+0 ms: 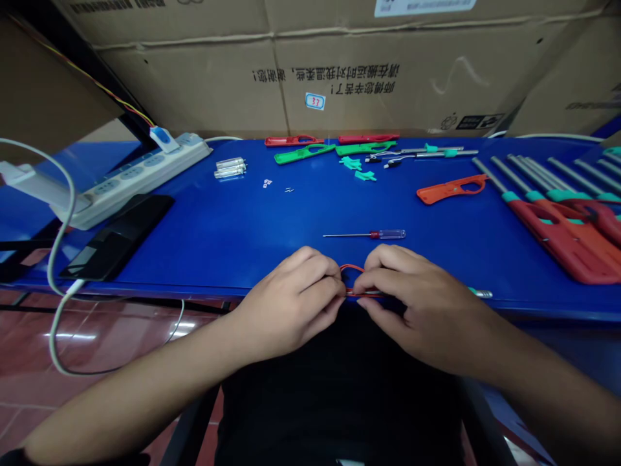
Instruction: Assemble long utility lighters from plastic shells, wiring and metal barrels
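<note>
At the front edge of the table, my left hand (301, 301) and my right hand (412, 294) are closed around a red-orange lighter casing (352, 266). Only its loop and a strip of it show between the fingers. A metal tube end (482, 294) with a bit of teal juts out past my right hand. Just beyond the hands lies a screwdriver (369, 235) with a clear and red handle. Farther back are small teal parts (359, 167), green casing halves (305, 153), red casing halves (294, 140) and an orange casing half (451, 189).
Several long-nosed lighters (563, 239) lie at the right. Clear tanks (230, 168) and tiny parts (290, 189) sit back left. A power strip (138, 178), a black phone (119, 236) and a white cable (53, 317) occupy the left side. A cardboard box (194, 84) stands behind.
</note>
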Available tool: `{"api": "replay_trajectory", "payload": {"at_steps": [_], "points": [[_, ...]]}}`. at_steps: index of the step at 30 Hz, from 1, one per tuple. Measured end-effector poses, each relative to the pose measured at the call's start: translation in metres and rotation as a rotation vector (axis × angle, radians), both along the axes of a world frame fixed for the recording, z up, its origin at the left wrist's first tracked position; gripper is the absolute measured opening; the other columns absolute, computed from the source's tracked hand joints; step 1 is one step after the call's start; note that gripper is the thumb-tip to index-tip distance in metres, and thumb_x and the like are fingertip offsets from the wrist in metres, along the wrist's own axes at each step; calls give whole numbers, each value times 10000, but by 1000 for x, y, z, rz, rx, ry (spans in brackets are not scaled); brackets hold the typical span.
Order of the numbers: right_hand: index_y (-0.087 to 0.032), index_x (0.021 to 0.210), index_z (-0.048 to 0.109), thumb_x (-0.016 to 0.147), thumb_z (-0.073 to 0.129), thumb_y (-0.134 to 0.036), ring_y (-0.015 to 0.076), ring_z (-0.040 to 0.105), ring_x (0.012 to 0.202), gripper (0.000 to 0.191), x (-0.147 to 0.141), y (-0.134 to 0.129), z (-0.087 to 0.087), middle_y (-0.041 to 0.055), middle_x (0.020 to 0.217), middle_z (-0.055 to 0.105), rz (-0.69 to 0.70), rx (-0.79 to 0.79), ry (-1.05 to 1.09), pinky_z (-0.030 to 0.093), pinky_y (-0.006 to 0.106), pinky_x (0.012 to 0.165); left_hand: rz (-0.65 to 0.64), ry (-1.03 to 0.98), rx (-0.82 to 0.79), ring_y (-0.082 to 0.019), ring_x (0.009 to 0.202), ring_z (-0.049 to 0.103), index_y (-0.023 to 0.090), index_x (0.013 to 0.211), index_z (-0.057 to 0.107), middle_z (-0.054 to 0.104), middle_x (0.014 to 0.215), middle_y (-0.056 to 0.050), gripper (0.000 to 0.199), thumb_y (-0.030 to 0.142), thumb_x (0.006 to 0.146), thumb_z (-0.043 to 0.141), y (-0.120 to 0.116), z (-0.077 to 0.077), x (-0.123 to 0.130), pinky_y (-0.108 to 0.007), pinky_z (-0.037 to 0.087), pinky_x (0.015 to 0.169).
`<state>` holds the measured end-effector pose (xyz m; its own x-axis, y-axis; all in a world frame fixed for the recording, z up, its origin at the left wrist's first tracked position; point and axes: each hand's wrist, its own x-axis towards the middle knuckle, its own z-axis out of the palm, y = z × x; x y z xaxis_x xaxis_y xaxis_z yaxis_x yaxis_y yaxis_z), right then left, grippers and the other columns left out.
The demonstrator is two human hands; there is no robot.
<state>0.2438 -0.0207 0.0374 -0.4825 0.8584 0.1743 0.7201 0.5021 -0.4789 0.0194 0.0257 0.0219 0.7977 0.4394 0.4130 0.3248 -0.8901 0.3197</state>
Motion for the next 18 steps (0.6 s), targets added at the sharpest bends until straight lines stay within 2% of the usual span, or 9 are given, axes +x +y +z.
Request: {"api": "replay_trajectory", "payload": {"at_steps": [4, 11, 14, 18], "points": [[-229, 1012, 698, 943, 560, -170, 192, 559, 910, 166, 3, -2, -5, 35, 947, 632, -3, 68, 23, 443, 386, 836, 13, -3, -42, -183, 929, 561, 155, 982, 643, 637, 1000, -74, 73, 167, 955, 577, 1, 1, 0, -338, 490, 863], [-223, 868, 724, 939, 581, -181, 185, 546, 826, 165, 1, -10, -14, 35, 849, 632, -74, 213, 54, 429, 391, 800, 9, -10, -6, -181, 941, 560, 149, 988, 636, 644, 995, -76, 67, 150, 952, 580, -1, -1, 0, -335, 500, 873], [-243, 899, 731, 920, 598, -176, 188, 560, 828, 150, 0, -14, -19, 22, 844, 639, -100, 283, 18, 430, 443, 911, 10, -13, 56, -187, 927, 561, 157, 1003, 633, 653, 975, -74, 76, 148, 956, 575, -3, -3, -1, -341, 512, 835], [-257, 939, 730, 907, 616, -193, 200, 567, 868, 135, -3, -20, -22, 23, 880, 632, -173, 337, -36, 353, 530, 1077, 9, -7, 117, -190, 912, 561, 157, 1018, 637, 667, 951, -71, 86, 150, 957, 577, -4, -7, -3, -357, 522, 829]]}}
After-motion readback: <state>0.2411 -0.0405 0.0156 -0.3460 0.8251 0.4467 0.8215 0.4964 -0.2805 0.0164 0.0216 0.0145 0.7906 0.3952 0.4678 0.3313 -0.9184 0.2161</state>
